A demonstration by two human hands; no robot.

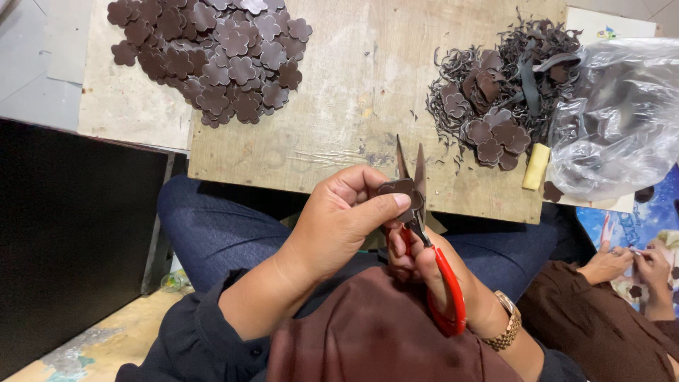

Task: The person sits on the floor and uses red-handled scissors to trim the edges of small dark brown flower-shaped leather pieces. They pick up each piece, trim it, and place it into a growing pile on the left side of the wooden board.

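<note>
Brown flower piece (398, 189) pinched by left fingers (385, 206) between scissors (417, 205) blades.

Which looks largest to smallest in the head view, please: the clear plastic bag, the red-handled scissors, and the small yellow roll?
1. Clear plastic bag
2. Red-handled scissors, though nearer the camera
3. Small yellow roll
</note>
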